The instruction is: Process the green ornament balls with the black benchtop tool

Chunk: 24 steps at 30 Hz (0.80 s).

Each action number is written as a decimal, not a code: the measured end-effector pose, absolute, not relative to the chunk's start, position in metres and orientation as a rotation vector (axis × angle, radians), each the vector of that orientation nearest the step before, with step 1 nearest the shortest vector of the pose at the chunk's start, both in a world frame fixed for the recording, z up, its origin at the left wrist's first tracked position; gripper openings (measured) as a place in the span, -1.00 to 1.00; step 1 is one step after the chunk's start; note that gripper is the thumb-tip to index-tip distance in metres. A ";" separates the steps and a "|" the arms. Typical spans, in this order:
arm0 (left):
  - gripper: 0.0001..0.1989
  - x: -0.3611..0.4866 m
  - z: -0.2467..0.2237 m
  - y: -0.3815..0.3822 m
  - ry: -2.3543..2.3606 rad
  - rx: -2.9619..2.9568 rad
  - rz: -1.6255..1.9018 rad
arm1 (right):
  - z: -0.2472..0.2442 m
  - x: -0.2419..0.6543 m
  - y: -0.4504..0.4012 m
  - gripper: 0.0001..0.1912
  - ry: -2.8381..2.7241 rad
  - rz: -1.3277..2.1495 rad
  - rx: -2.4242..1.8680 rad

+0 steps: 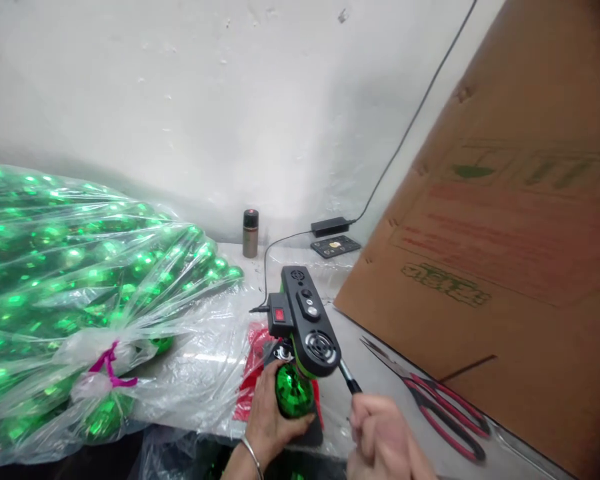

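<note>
My left hand (266,415), with a bangle at its wrist, is closed around a shiny green faceted ball (294,393). The ball sits under the front end of a small black bench machine (309,320), its top touching or close to the machine's underside; I cannot tell which. The black-tipped lever handle (351,381) sticks out from the machine's right side. My right hand (383,433) grips its end, slightly blurred. Beneath the machine are a dark base plate (313,435) and red plastic (254,363).
A clear bag (116,380) of green balls, tied with pink ribbon, fills the left. Large scissors (445,407) lie right, before a cardboard box (500,220). At the back stand a spray can (251,233), a power adapter (330,227) with cable, and a phone (335,247).
</note>
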State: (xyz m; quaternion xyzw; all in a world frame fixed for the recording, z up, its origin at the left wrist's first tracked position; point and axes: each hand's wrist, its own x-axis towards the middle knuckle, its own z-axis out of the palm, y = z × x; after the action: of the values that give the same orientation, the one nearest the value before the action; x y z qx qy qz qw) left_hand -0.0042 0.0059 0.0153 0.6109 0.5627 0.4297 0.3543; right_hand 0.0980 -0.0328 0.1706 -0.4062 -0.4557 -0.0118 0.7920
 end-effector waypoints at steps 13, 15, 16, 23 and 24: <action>0.05 -0.105 -0.074 -0.123 1.313 1.977 0.775 | 0.160 0.101 -0.043 -0.55 -1.130 0.103 -0.831; -0.12 -0.108 -0.084 -0.133 1.394 1.858 0.555 | 0.157 0.101 -0.044 -0.56 -1.125 0.105 -0.833; -0.23 -0.106 -0.088 -0.133 1.460 1.781 0.467 | 0.156 0.102 -0.044 -0.56 -1.122 0.107 -0.839; -0.43 -0.076 -0.104 -0.110 1.609 1.562 0.406 | 0.155 0.104 -0.047 -0.58 -1.157 0.114 -0.874; -0.51 -0.073 -0.103 -0.108 1.623 1.557 0.470 | 0.154 0.103 -0.047 -0.57 -1.150 0.102 -0.871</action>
State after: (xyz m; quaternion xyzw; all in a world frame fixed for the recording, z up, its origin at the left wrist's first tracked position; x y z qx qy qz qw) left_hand -0.0726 -0.1075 -0.1034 0.6183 0.6445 0.1865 0.4094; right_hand 0.1029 -0.0473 0.1538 -0.3985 -0.5261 0.0468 0.7498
